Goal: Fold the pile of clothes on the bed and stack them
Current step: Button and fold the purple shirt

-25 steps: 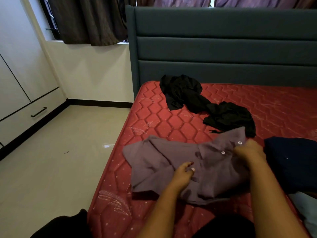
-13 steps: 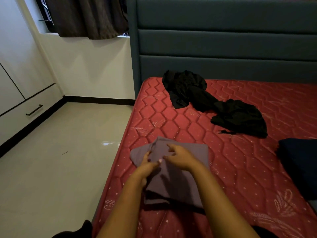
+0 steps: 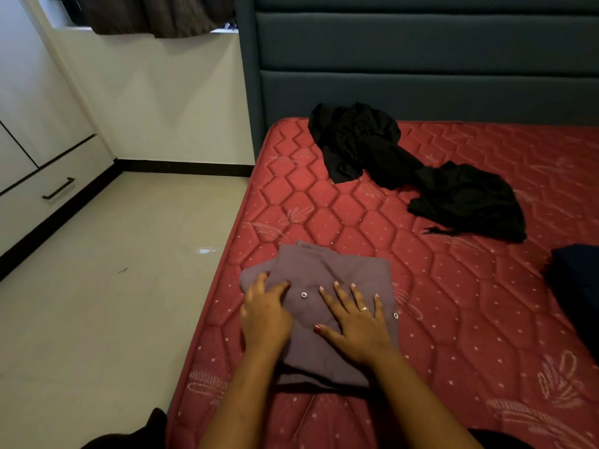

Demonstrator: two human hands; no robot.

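A mauve buttoned shirt (image 3: 337,270) lies folded into a compact rectangle near the left edge of the red quilted mattress (image 3: 453,303). My left hand (image 3: 265,315) rests flat on its left part, fingers straight. My right hand (image 3: 353,322) presses flat on the shirt's middle with fingers spread, a ring on one finger. Two white buttons show on the shirt. A heap of crumpled black clothes (image 3: 405,166) lies farther back toward the headboard. A dark navy garment (image 3: 577,280) sits at the right edge, partly cut off.
A dark teal padded headboard (image 3: 421,59) stands behind the mattress. To the left is glossy beige floor (image 3: 113,286), with a white wardrobe with a drawer handle (image 3: 58,188) and a curtained window beyond.
The shirt went from spread out to folded into a small rectangle. Both hands, which were gripping the cloth, now lie flat on top of it.
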